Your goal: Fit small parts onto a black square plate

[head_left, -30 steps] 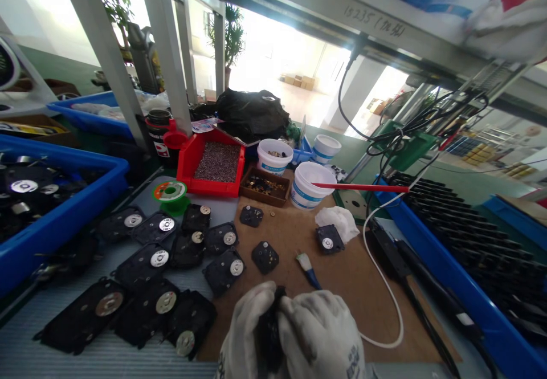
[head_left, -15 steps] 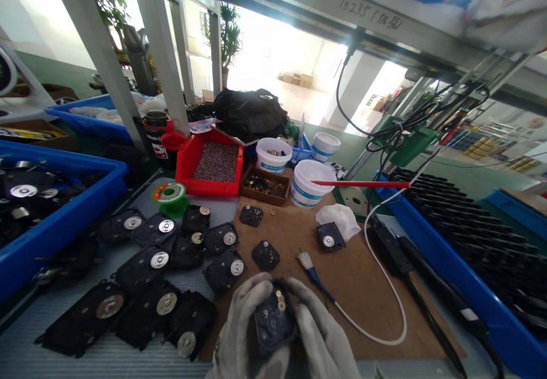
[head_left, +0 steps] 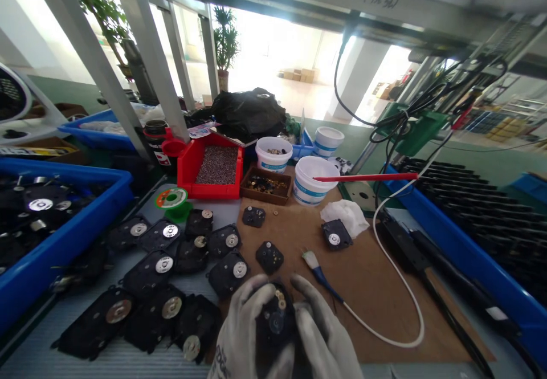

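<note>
My left hand (head_left: pixel 248 325), in a pale work glove, grips a small dark gear housing (head_left: pixel 276 322) from its left side. Brass-coloured gears and a translucent wheel show on the housing's face. Against the right side of the same housing rests my right hand (head_left: pixel 320 327), gloved too, fingers bent around its edge. The fingertips partly hide the housing's lower half. Just beyond the hands, a dark cover plate (head_left: pixel 269 257) with small gears lies on the brown mat (head_left: pixel 363 310), and a similar plate (head_left: pixel 253 216) lies farther back. To their right is a brush (head_left: pixel 315 268) with a blue handle.
Several black housings with silver discs (head_left: pixel 149 270) lie left. Behind are a red bin (head_left: pixel 188 179) of tiny parts, a brown tray (head_left: pixel 267 192) and white tubs (head_left: pixel 314 182). Blue crates (head_left: pixel 115 179) flank the bench. A white cord (head_left: pixel 410 293) loops across the mat.
The view has shifted slightly. The housing stays between both hands and looks darker and more tilted; my right index finger has moved a little away from its top edge.
</note>
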`<state>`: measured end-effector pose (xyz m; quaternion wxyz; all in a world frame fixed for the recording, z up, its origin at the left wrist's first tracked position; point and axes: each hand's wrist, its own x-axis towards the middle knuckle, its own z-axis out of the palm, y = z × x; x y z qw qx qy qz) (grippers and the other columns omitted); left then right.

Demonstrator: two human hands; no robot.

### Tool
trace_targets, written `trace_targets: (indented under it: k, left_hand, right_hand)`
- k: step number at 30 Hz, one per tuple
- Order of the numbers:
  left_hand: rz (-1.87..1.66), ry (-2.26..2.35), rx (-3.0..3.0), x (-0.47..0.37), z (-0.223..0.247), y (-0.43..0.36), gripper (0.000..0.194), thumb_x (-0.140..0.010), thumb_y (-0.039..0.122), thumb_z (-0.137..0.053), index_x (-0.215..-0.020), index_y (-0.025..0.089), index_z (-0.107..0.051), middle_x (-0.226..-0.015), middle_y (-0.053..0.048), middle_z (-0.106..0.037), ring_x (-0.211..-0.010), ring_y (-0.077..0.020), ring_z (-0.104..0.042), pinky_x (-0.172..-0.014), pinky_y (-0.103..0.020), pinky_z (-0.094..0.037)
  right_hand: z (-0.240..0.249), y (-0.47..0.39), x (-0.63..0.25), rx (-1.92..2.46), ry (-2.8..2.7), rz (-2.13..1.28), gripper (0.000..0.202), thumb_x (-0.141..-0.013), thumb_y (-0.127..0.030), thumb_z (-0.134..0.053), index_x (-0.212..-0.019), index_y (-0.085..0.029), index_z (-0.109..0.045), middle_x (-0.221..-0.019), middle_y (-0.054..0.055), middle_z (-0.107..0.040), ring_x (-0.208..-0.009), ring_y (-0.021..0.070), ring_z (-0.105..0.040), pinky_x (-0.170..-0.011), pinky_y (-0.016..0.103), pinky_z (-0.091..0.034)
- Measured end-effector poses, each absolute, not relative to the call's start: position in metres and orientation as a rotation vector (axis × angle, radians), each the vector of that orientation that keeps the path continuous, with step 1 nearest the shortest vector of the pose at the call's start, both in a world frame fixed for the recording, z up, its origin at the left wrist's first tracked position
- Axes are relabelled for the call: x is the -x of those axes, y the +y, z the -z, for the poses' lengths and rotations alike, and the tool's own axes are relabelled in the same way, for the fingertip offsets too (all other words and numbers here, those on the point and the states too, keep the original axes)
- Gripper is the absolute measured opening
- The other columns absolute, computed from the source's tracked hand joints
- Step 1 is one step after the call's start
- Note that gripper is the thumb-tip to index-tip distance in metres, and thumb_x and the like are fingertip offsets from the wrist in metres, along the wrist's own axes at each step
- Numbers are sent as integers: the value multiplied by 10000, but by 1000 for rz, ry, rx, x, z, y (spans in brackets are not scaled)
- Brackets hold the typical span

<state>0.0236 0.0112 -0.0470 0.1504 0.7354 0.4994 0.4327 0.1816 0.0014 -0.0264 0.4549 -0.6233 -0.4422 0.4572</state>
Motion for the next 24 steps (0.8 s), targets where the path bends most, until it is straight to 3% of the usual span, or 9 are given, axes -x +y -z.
trace_targets:
  k: [6,11,16,19,22,24]
  left_hand:
    - [-1215,1451,-2141,-24,44,12,358,-972,259,-522,-1329,224,-521,-1440,-112,-488,-1334,-237,-539,-994,-345,-582]
    - [-1317,1365,-2032,-26,44,10,477,-986,228,-556,-1443,190,-424,-1487,-139,-476,-1405,-217,-498,-1095,-326,-522]
    - [-1506,1149,-1996,-23,50,13,223,-965,99,-611,-1100,248,-517,-1504,-97,-468,-1374,-192,-549,-1081,-289,-536]
    - [-1406,1140,-2045,-13,52,14,209,-928,105,-649,-1030,271,-573,-1536,-63,-461,-1355,-220,-581,-1033,-315,-593]
    - [-1344,1182,-1989,-6,52,13,283,-862,110,-721,-1045,313,-647,-1500,-44,-559,-1291,-275,-656,-978,-403,-661]
    - [-1296,1198,-1767,-6,50,11,399,-859,90,-717,-1156,352,-663,-1384,-40,-682,-1225,-284,-712,-931,-414,-695]
  right_hand:
    - [30,3,-184,1532,-1020,-1184,599,-913,-670,-625,-1326,-245,-714,-1139,64,-798,-1058,216,-752,-919,220,-574]
    - [26,1,-184,1520,-1007,-1158,576,-934,-664,-603,-1332,-261,-711,-1329,62,-733,-1243,218,-677,-1031,224,-527]
    - [14,2,-182,1483,-990,-1155,516,-960,-614,-601,-1304,-252,-729,-1357,78,-716,-1269,233,-666,-1034,251,-544]
    - [11,4,-182,1460,-984,-1202,516,-959,-615,-607,-1286,-237,-736,-1325,93,-732,-1239,244,-685,-1019,275,-562]
    - [10,6,-181,1459,-962,-1251,568,-928,-657,-631,-1280,-224,-733,-1288,100,-750,-1209,240,-702,-1027,274,-553]
    - [9,7,-179,1454,-940,-1261,588,-901,-683,-651,-1248,-218,-744,-1258,106,-763,-1175,243,-718,-1014,272,-556]
